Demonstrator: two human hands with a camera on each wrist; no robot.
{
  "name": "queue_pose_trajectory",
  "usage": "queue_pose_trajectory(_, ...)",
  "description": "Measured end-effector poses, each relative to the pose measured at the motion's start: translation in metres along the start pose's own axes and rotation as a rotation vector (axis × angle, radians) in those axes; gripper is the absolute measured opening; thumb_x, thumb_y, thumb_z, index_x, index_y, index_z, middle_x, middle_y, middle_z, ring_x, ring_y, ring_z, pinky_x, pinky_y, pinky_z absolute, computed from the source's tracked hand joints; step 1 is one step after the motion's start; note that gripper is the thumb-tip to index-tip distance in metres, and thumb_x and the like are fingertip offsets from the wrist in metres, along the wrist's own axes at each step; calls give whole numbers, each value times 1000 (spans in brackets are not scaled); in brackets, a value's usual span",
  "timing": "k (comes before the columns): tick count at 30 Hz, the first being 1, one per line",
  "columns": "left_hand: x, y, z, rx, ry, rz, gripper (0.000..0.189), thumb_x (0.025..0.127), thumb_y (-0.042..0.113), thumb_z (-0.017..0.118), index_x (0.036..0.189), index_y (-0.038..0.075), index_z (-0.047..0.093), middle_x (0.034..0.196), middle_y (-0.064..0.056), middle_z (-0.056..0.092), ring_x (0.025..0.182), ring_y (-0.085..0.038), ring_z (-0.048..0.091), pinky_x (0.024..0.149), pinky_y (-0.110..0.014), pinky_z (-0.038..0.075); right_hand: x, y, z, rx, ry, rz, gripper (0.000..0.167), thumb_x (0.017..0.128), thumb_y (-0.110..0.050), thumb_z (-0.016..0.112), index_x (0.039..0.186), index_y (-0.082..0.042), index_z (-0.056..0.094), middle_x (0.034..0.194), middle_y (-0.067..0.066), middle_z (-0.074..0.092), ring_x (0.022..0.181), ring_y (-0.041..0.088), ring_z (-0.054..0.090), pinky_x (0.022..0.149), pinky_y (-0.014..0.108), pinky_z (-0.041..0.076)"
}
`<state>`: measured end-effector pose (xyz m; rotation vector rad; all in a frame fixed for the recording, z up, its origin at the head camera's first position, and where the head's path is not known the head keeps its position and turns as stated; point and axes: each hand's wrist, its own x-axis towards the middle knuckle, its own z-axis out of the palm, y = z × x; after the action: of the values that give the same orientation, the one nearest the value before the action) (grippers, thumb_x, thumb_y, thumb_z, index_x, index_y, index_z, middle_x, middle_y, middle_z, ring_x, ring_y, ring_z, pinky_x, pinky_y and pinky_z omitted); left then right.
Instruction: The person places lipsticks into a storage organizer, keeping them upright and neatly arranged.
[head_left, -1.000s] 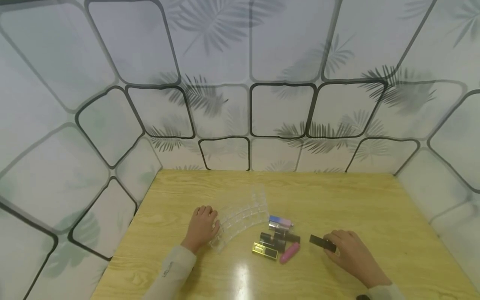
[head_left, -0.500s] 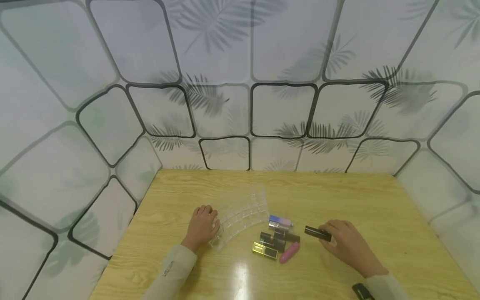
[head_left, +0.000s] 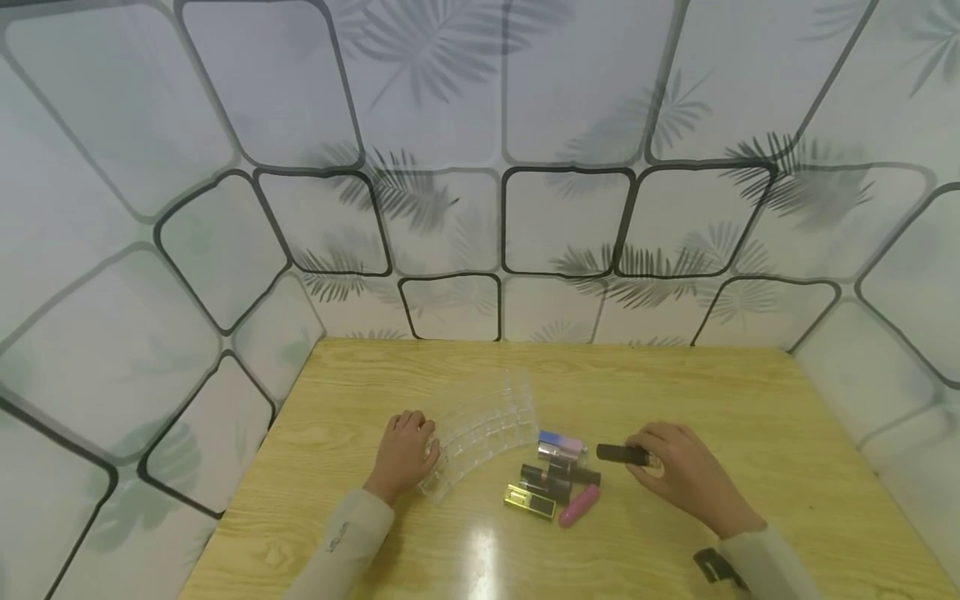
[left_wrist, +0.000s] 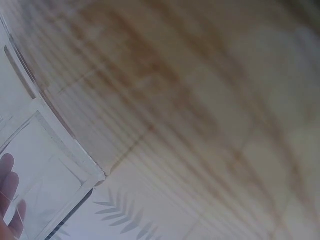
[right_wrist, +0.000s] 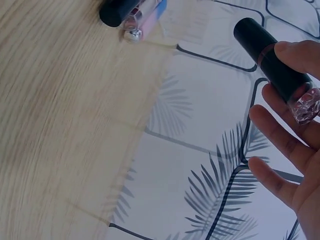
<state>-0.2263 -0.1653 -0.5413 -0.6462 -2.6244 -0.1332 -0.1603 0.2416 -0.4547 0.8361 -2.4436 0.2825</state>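
In the head view, my left hand (head_left: 405, 452) grips the left end of a clear acrylic lipstick organizer (head_left: 480, 432), its thumb along the tray's edge. Fingertips (left_wrist: 12, 180) show beside clear plastic in the left wrist view. My right hand (head_left: 682, 471) is raised right of the cosmetics and pinches a black lipstick tube (right_wrist: 272, 60) between thumb and forefinger. The tube has a faceted clear end towards the palm, and the other fingers spread loosely. Between the hands lie black lipstick tubes (head_left: 573, 472), a gold-and-black tube (head_left: 529, 501), a pink tube (head_left: 580, 505) and a blue-and-pink tube (head_left: 561, 442).
All of this is on a wood-grain table (head_left: 675, 383). A patterned wall covering (head_left: 562, 225) with leaf prints rises behind the table and along both sides. Light glares off the table's surface near the front.
My right hand has moved left and away from me with the black lipstick tube, bringing it nearer the pile; the tube has turned more level. My left hand and the organizer stay put.
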Motion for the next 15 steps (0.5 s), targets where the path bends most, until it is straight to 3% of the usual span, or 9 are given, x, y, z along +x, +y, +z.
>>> queue_pose_trajectory(9, 3, 0, -5, -10, -29, -4, 20, 84, 24, 60, 93, 8, 64, 89, -6, 57, 88, -23, 53, 85, -43, 45, 7, -4, -1, 40, 27, -14, 35, 55, -15, 83, 85, -11, 67, 81, -5, 63, 72, 8, 56, 73, 40, 51)
queue_pose_trajectory(12, 9, 3, -14, -40, -11, 10, 17, 81, 23, 65, 90, 9, 63, 88, -6, 56, 86, -24, 54, 84, -45, 45, 9, -6, -3, 58, 29, -18, 35, 55, -15, 84, 86, -12, 67, 80, -6, 62, 70, 6, 54, 74, 40, 50)
queue_pose_trajectory(15, 23, 16, -29, -91, -2, 26, 17, 79, 20, 69, 91, 11, 62, 90, -5, 57, 87, -24, 55, 85, -46, 45, 11, -9, -4, 65, 32, -21, 34, 56, -16, 83, 85, -13, 67, 79, -7, 61, 69, 4, 52, 75, 40, 50)
